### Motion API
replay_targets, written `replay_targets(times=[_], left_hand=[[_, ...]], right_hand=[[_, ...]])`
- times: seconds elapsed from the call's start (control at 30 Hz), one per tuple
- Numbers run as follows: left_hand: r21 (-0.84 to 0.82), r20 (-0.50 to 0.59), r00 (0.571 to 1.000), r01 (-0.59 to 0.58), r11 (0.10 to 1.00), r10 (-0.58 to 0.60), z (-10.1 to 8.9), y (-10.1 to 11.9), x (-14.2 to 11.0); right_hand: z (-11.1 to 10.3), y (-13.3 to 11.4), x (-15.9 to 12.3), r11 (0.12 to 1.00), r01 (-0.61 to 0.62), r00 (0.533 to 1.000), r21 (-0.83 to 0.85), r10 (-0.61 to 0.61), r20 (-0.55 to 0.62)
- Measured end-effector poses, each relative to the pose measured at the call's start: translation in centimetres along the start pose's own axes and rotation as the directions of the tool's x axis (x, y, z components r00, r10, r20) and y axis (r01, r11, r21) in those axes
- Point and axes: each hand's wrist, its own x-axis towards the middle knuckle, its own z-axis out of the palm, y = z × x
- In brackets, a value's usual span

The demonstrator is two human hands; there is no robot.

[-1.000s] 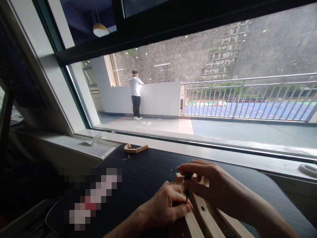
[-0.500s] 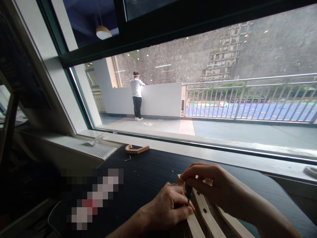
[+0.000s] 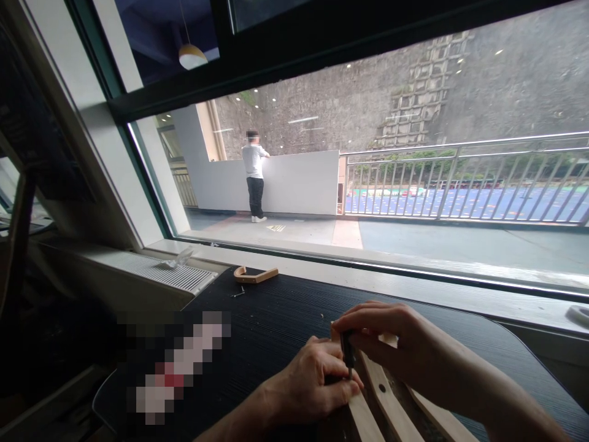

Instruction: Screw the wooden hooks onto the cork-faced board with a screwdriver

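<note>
My right hand [image 3: 391,331] is closed round the dark handle of a screwdriver [image 3: 348,348], which stands nearly upright with its shaft pointing down. Low beside it, my left hand [image 3: 317,377] grips a pale wooden slat [image 3: 363,417], thumb and fingers close around the screwdriver's tip. Whether a screw sits under the tip is hidden by those fingers. Further right run another slat with a dark round hole [image 3: 386,396] and a third slat [image 3: 442,417], partly behind my right forearm. The slats' far ends lie under my hands.
On the black table [image 3: 285,319], a hooked wooden piece [image 3: 257,277] lies near the far edge, with small screws [image 3: 238,293] beside it. A blurred-out patch [image 3: 179,368] covers something at left. Beyond the window sill [image 3: 294,264], a person [image 3: 253,175] stands outside.
The screwdriver's tilt and my right fingers on its handle have shifted slightly. My left hand keeps its grip on the slat. The whole view has moved a little.
</note>
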Motion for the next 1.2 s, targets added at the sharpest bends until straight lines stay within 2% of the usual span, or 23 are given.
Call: replay_targets(times=[0.13, 0.27, 0.4, 0.47, 0.57, 0.77, 0.93, 1.1, 1.2], left_hand=[[0.004, -0.004, 1.0, 0.005, 1.0, -0.005, 0.11, -0.13, 0.0], [-0.005, -0.005, 1.0, -0.002, 1.0, 0.002, 0.13, -0.26, 0.0], [-0.024, 0.017, 1.0, 0.011, 1.0, -0.01, 0.03, -0.18, 0.0], [-0.03, 0.034, 0.999, 0.028, 0.999, -0.027, 0.0, -0.15, -0.02], [-0.027, 0.047, 0.998, 0.037, 0.999, -0.036, 0.02, -0.16, -0.04], [-0.01, 0.021, 0.999, 0.038, 0.999, -0.038, 0.13, -0.26, 0.0], [-0.001, 0.022, 0.999, 0.029, 1.0, -0.029, 0.14, -0.13, 0.05], [-0.015, 0.026, 0.999, 0.025, 1.0, -0.025, 0.08, -0.13, 0.04], [-0.019, 0.03, 0.999, 0.024, 1.0, -0.023, -0.03, -0.17, -0.05]], right_hand=[[0.05, -0.04, 0.12, 0.999, -0.019, 1.0, 0.04, 0.019, 0.015], [-0.06, -0.09, 0.11, 0.999, -0.047, 0.999, 0.0, 0.047, 0.006], [-0.15, -0.38, 0.08, 0.999, 0.004, 0.999, -0.045, -0.006, -0.039], [-0.14, -0.47, 0.12, 0.999, 0.023, 0.999, -0.042, -0.024, -0.021], [-0.1, -0.3, 0.14, 1.0, -0.008, 1.0, -0.009, 0.008, 0.029], [-0.23, 0.22, -0.03, 0.992, -0.123, 0.992, 0.033, 0.122, 0.046], [-0.34, 0.1, -0.09, 0.997, -0.08, 0.996, -0.008, 0.081, 0.045], [-0.45, 0.52, -0.38, 0.996, -0.085, 0.996, -0.038, 0.085, -0.022], [-0.04, 0.42, -0.19, 0.995, -0.09, 0.993, -0.041, 0.093, 0.074]])
